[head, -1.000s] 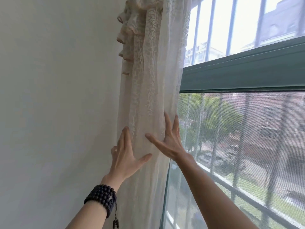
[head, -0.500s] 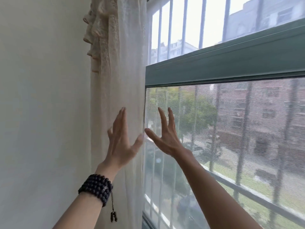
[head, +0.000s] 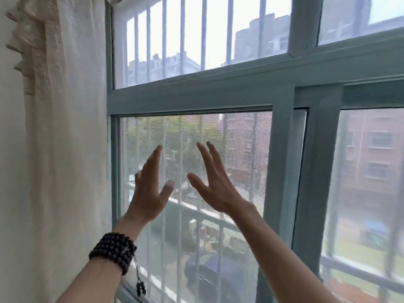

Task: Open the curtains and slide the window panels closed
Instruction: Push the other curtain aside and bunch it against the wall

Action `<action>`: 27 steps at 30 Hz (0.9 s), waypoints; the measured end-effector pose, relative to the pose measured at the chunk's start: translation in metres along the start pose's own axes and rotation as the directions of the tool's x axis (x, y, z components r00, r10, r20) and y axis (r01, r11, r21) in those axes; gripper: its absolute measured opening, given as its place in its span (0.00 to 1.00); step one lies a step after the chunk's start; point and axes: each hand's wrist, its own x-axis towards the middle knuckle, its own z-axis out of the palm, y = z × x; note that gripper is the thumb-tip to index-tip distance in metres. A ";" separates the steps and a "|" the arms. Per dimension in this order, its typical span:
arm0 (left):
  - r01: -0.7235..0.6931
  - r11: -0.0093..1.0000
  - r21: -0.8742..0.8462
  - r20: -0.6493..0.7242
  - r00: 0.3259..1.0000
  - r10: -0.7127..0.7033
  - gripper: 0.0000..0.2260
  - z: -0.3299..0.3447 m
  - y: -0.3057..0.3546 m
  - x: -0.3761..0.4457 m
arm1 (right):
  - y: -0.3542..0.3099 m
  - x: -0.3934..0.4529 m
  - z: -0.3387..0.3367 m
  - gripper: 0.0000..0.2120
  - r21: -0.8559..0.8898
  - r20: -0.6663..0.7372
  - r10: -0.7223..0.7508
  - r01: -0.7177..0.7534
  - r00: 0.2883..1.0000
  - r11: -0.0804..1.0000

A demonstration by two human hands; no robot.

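A cream lace curtain (head: 65, 138) hangs bunched against the wall at the left, clear of the glass. My left hand (head: 148, 191), with a dark bead bracelet on its wrist, and my right hand (head: 215, 184) are both raised with straight spread fingers in front of a mesh screen panel (head: 240, 149). Neither hand holds anything, and whether they touch the mesh cannot be told. The teal window frame (head: 196, 95) runs above the screen. To the right stand the upright stile of a sliding panel (head: 314, 182) and its glass (head: 367, 182).
The pale wall (head: 11, 171) is at the far left beside the curtain. Fixed upper panes (head: 175, 40) show vertical security bars outside. Through the screen I see trees, parked cars and brick buildings below.
The view has swung right and both hands have come off the curtain, which now hangs at the left. The hands are raised in front of the screen panel.
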 end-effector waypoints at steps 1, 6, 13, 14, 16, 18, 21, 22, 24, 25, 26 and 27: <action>-0.016 0.999 -0.027 -0.011 1.000 0.016 0.36 0.006 0.006 0.003 | -0.002 -0.007 -0.011 0.37 -0.016 -0.012 -0.011 0.011 1.000 1.000; -0.153 0.979 -0.135 -0.005 0.988 0.154 0.36 0.038 0.048 0.022 | -0.013 -0.036 -0.072 0.36 -0.148 -0.093 -0.005 -0.008 0.996 0.989; -0.315 0.913 -0.257 0.006 0.945 0.328 0.36 0.076 0.101 0.040 | -0.026 -0.072 -0.138 0.39 -0.354 -0.205 0.073 -0.144 0.976 0.924; -0.351 0.895 -0.276 0.000 0.931 0.365 0.36 0.081 0.110 0.041 | -0.028 -0.079 -0.147 0.39 -0.398 -0.223 0.092 -0.177 0.971 0.900; -0.424 0.856 -0.296 -0.028 0.900 0.436 0.35 0.088 0.127 0.042 | -0.032 -0.094 -0.164 0.37 -0.455 -0.265 0.128 -0.242 0.956 0.857; -0.477 0.812 -0.337 -0.053 0.871 0.489 0.34 0.095 0.146 0.043 | -0.040 -0.112 -0.180 0.34 -0.523 -0.326 0.150 -0.310 0.933 0.794; -0.534 0.734 -0.421 -0.070 0.825 0.560 0.33 0.110 0.178 0.039 | -0.058 -0.142 -0.205 0.34 -0.609 -0.396 0.196 -0.417 0.897 0.675; -0.535 0.712 -0.454 -0.066 0.817 0.572 0.34 0.117 0.189 0.036 | -0.066 -0.152 -0.213 0.34 -0.630 -0.414 0.216 -0.450 0.884 0.633; -0.522 0.669 -0.528 -0.034 0.801 0.598 0.34 0.128 0.213 0.030 | -0.083 -0.172 -0.228 0.36 -0.666 -0.460 0.235 -0.508 0.856 0.547; -0.519 0.639 -0.567 -0.028 0.788 0.615 0.34 0.134 0.231 0.025 | -0.094 -0.186 -0.240 0.36 -0.677 -0.485 0.248 -0.539 0.839 0.501; -0.515 0.625 -0.587 -0.024 0.782 0.623 0.34 0.138 0.242 0.021 | -0.101 -0.195 -0.247 0.36 -0.678 -0.497 0.258 -0.556 0.829 0.481; -0.504 0.595 -0.626 -0.020 0.773 0.633 0.34 0.142 0.259 0.014 | -0.111 -0.209 -0.257 0.36 -0.686 -0.514 0.268 -0.578 0.815 0.442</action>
